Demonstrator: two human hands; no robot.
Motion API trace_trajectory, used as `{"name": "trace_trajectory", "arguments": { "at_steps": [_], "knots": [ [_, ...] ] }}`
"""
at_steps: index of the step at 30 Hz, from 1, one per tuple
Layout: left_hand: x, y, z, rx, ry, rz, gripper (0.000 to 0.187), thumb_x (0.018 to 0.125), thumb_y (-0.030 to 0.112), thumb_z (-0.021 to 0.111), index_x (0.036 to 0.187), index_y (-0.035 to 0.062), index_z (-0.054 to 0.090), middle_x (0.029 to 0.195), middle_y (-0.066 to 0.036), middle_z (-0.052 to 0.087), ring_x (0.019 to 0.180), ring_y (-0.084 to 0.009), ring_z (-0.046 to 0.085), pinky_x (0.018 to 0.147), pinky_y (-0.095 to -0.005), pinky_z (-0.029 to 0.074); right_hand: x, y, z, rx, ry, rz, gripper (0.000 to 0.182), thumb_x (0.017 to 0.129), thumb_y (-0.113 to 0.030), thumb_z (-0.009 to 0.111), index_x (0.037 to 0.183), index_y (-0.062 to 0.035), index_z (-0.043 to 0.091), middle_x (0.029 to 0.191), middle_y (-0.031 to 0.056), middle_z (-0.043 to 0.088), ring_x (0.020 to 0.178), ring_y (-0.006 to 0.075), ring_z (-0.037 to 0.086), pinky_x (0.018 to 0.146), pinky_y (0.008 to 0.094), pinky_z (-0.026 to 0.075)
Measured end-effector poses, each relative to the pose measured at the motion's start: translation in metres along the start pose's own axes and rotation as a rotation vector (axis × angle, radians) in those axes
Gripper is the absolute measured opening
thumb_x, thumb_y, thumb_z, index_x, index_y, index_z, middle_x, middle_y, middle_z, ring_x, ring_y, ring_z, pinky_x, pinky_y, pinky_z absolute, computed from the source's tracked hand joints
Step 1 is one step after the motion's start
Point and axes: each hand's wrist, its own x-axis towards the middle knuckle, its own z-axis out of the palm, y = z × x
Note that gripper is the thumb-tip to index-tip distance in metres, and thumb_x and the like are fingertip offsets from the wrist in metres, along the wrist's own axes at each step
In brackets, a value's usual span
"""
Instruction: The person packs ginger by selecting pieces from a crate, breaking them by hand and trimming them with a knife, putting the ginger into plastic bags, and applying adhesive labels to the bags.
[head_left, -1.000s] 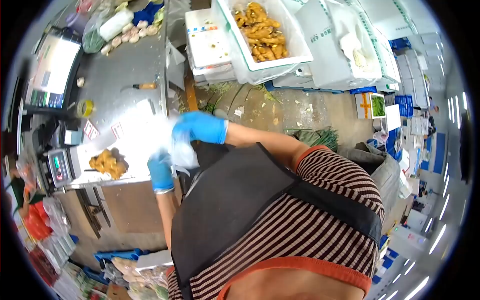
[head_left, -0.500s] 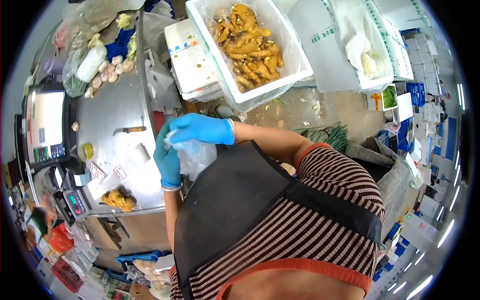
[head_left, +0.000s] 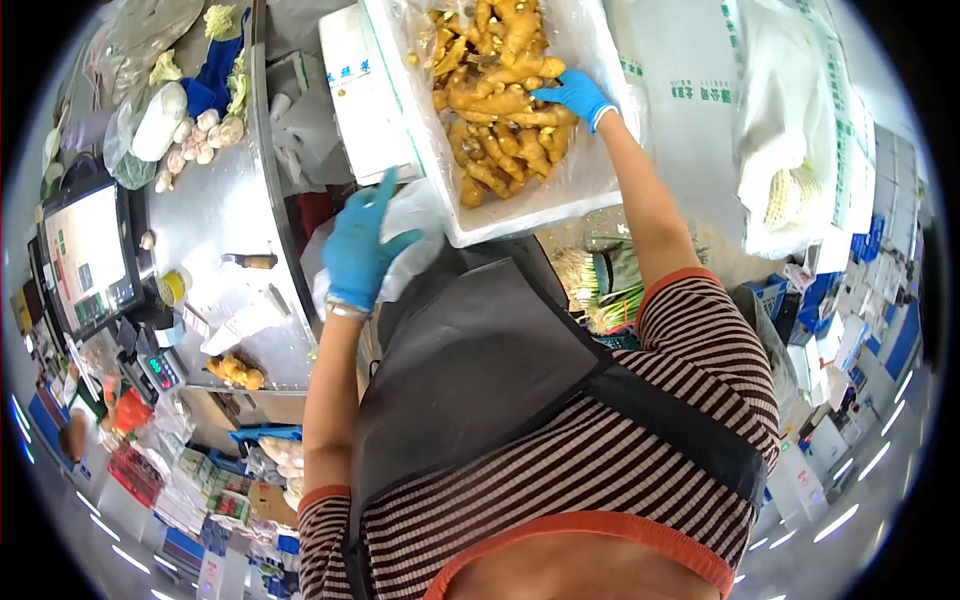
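My right hand (head_left: pixel 578 97), in a blue glove, reaches into a white foam box (head_left: pixel 590 190) lined with clear plastic. Its fingers touch the ginger (head_left: pixel 500 100) piled in the box, near the pile's right edge; whether they grip a piece is unclear. In a blue glove too, my left hand (head_left: pixel 358 245) is beside the box's lower left corner, with thumb and index finger spread. A translucent plastic bag (head_left: pixel 415 215) hangs at my left hand, partly behind it; how the other fingers hold it is hidden.
On the metal counter (head_left: pixel 200 230) at left lie garlic bulbs (head_left: pixel 205 135), a knife (head_left: pixel 250 261), yellow tape (head_left: pixel 172 288) and a ginger piece (head_left: pixel 235 372). A screen (head_left: pixel 88 245) and a scale (head_left: pixel 160 370) stand there. Green onions (head_left: pixel 610 290) lie below the box.
My right hand has left the bag and my left hand and moved up and right onto the ginger. My left hand has turned, its thumb and index finger now apart. The view has shifted.
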Motion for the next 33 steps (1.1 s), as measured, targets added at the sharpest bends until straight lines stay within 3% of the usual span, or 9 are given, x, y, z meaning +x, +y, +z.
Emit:
{"name": "trace_trajectory", "arguments": {
  "at_steps": [9,13,17,21,23,24,26,28,33],
  "knots": [
    [0.038,0.017,0.031,0.059,0.017,0.007,0.071,0.083,0.049,0.066,0.146,0.0258,0.042,0.105,-0.008,0.064,0.088,-0.0272,0.065,0.071,-0.0383,0.054,-0.048,-0.05,0.0,-0.1,-0.028,0.089,0.051,0.076,-0.046,0.079,0.085,0.0034,0.069,0.069,0.0103,0.065,0.062,0.0152,0.059,0.065,0.0319,0.05],
    [0.035,0.012,0.025,0.036,0.037,-0.032,0.068,0.084,0.047,0.067,0.144,0.0255,0.044,0.103,-0.008,0.065,0.088,-0.0273,0.065,0.072,-0.0385,0.053,-0.04,-0.06,-0.011,0.189,-0.097,0.126,0.047,0.074,-0.043,0.081,0.084,0.0016,0.069,0.067,0.0081,0.065,0.063,0.0147,0.06,0.061,0.03,0.049],
    [0.033,0.014,0.013,0.004,0.078,-0.085,0.065,0.084,0.044,0.068,0.142,0.0252,0.047,0.103,-0.008,0.065,0.088,-0.0281,0.065,0.073,-0.0381,0.052,-0.017,-0.06,-0.028,0.841,-0.138,0.133,0.039,0.081,-0.027,0.076,0.103,0.0033,0.067,0.092,0.0126,0.069,0.075,0.0165,0.064,0.07,0.0264,0.055],
    [0.036,0.012,0.013,-0.024,0.077,-0.143,0.067,0.083,0.048,0.068,0.141,0.0208,0.048,0.103,-0.011,0.063,0.088,-0.0302,0.065,0.073,-0.0406,0.052,0.037,-0.053,-0.017,0.994,-0.037,0.027,0.052,0.087,-0.035,0.071,0.121,0.003,0.06,0.11,0.0142,0.067,0.089,0.0219,0.067,0.081,0.0296,0.056],
    [0.034,0.009,0.016,-0.085,0.131,-0.119,0.071,0.08,0.042,0.073,0.142,0.019,0.048,0.103,-0.012,0.062,0.09,-0.0299,0.064,0.075,-0.0392,0.052,0.067,-0.059,-0.016,0.645,0.032,0.388,0.039,0.09,-0.042,0.065,0.11,-0.0093,0.07,0.121,0.0208,0.063,0.109,0.0221,0.061,0.098,0.035,0.047],
    [0.033,0.007,0.016,-0.116,0.156,-0.107,0.073,0.078,0.039,0.076,0.142,0.0181,0.048,0.104,-0.012,0.062,0.091,-0.0298,0.064,0.076,-0.0385,0.052,0.072,-0.046,-0.011,0.426,0.002,0.135,0.066,0.087,-0.047,0.067,0.127,0.0033,0.056,0.118,0.0155,0.065,0.098,0.0243,0.067,0.087,0.0311,0.054],
    [0.025,0.001,0.007,-0.19,0.205,-0.164,0.078,0.074,0.032,0.081,0.143,0.0164,0.046,0.107,-0.012,0.061,0.093,-0.0283,0.063,0.079,-0.0374,0.052,0.058,-0.039,-0.007,0.232,-0.047,-0.04,0.073,0.085,-0.053,0.066,0.132,0.0012,0.053,0.121,0.0163,0.064,0.102,0.0249,0.066,0.09,0.0326,0.053],
    [0.014,-0.01,-0.001,-0.205,0.216,-0.306,0.09,0.067,0.021,0.086,0.145,0.0145,0.043,0.111,-0.011,0.058,0.096,-0.026,0.062,0.083,-0.0362,0.051,0.027,-0.057,-0.008,0.168,0.007,0.172,0.082,0.08,-0.057,0.07,0.138,-0.004,0.048,0.136,0.0188,0.054,0.113,0.0288,0.061,0.097,0.0382,0.049],
    [-0.008,-0.049,0.011,-0.288,0.284,-0.334,0.084,0.076,0.017,0.079,0.149,0.0161,0.038,0.105,-0.01,0.058,0.092,-0.0262,0.061,0.082,-0.0354,0.051,-0.017,-0.033,0.012,-0.477,0.001,-0.059,0.085,0.074,-0.054,0.075,0.138,-0.0042,0.048,0.143,0.019,0.043,0.118,0.0344,0.057,0.098,0.0417,0.049]
  ]
}}
